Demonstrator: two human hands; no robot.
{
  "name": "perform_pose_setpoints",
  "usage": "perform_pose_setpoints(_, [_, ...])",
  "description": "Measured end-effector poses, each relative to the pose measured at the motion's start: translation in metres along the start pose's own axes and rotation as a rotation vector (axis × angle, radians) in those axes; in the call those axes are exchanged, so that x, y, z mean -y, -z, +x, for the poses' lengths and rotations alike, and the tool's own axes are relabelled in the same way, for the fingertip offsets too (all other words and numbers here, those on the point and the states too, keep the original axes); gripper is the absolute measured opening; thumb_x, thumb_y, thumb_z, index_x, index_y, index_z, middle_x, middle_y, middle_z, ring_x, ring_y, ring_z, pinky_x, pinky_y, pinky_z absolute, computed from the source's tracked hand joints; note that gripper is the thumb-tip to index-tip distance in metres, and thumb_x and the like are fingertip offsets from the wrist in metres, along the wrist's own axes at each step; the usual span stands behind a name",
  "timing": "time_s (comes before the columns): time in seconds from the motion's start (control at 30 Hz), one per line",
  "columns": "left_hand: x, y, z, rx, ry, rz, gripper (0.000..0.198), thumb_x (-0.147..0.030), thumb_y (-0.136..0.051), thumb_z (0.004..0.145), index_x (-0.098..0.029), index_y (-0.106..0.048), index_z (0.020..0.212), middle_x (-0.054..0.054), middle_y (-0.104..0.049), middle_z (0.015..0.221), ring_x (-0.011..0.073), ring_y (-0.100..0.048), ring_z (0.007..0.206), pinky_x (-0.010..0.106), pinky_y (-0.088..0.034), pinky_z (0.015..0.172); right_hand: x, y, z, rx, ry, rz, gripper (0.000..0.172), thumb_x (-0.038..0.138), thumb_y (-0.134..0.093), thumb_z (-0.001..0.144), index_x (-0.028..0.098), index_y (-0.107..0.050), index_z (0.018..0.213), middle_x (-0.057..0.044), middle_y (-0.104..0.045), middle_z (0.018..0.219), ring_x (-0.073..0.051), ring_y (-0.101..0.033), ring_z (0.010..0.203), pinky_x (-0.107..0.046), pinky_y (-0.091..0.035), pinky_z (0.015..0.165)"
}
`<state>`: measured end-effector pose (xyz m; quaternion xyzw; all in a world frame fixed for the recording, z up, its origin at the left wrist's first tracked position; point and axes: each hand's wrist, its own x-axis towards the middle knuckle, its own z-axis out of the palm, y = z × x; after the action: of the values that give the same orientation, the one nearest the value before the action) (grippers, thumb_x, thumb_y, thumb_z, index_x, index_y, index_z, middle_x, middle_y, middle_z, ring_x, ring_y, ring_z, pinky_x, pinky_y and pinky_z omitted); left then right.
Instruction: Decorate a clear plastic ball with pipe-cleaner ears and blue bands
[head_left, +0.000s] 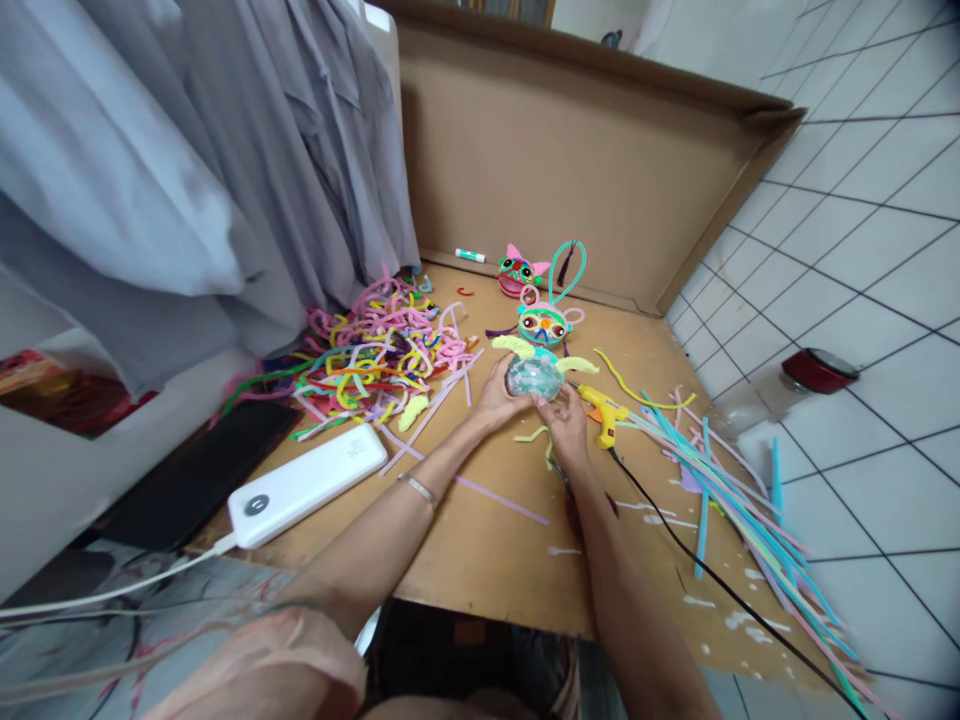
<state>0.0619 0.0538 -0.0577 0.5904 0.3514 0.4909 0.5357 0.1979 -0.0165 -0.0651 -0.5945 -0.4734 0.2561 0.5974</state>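
Between both hands I hold a round, clear-and-teal craft piece (535, 378) with two pale yellow-green fuzzy strips sticking out like ears or wings. My left hand (501, 393) grips its left side, and my right hand (564, 415) pinches its lower right edge. Just behind it sits a teal animal-face ornament (544, 325) with pink round ears and a teal loop. Farther back is a second face ornament (517, 272) with pink pointed ears. A yellow hot glue gun (604, 414) lies right beside my right hand. Scissors partly hidden under my right forearm seem to lie there.
A heap of coloured pipe cleaners (382, 350) fills the left. Straight pipe cleaners (720, 490) lie along the right edge by a clear jar with a red lid (819, 370). A white power bank (307, 487), a black phone-like slab (199, 475) and a glue stick (470, 256) also lie here. Cardboard (585, 160) stands behind.
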Motion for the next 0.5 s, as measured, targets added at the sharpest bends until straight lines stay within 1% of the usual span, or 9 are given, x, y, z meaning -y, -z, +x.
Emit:
perform_pose_setpoints(0.1, [0.000, 0.000, -0.002, 0.009, 0.003, -0.016, 0.102, -0.029, -0.088, 0.052, -0.017, -0.044, 0.144, 0.015, -0.043, 0.152, 0.0334, -0.040, 0.142, 0.046, -0.027, 0.122, 0.001, 0.000, 0.000, -0.027, -0.041, 0.023, 0.062, 0.050, -0.072, 0.070, 0.018, -0.058, 0.122, -0.015, -0.068, 0.122, -0.022, -0.071, 0.086, -0.036, -0.059, 0.076])
perform_pose_setpoints(0.27, [-0.003, 0.000, -0.004, 0.021, -0.003, 0.016, 0.108, -0.035, -0.089, 0.052, -0.015, -0.040, 0.146, 0.017, -0.038, 0.155, 0.0347, -0.038, 0.143, 0.046, -0.027, 0.122, 0.004, 0.002, -0.001, -0.079, -0.061, -0.031, 0.074, 0.058, -0.070, 0.069, 0.015, -0.055, 0.128, -0.020, -0.062, 0.132, -0.022, -0.070, 0.087, -0.037, -0.058, 0.078])
perform_pose_setpoints(0.4, [-0.009, 0.000, -0.007, 0.017, 0.032, 0.047, 0.110, -0.035, -0.089, 0.052, -0.014, -0.038, 0.147, 0.018, -0.038, 0.154, 0.0349, -0.039, 0.142, 0.045, -0.028, 0.121, 0.006, 0.004, -0.001, -0.097, -0.059, -0.073, 0.074, 0.059, -0.068, 0.072, 0.013, -0.055, 0.129, -0.022, -0.060, 0.133, -0.022, -0.069, 0.088, -0.040, -0.056, 0.083])
perform_pose_setpoints(0.5, [-0.013, 0.002, -0.008, 0.002, 0.059, 0.068, 0.109, -0.034, -0.089, 0.053, -0.013, -0.038, 0.146, 0.018, -0.039, 0.153, 0.0352, -0.040, 0.141, 0.044, -0.029, 0.121, 0.007, 0.004, -0.002, -0.106, -0.051, -0.071, 0.075, 0.058, -0.068, 0.072, 0.013, -0.056, 0.130, -0.022, -0.059, 0.133, -0.023, -0.069, 0.087, -0.039, -0.057, 0.079])
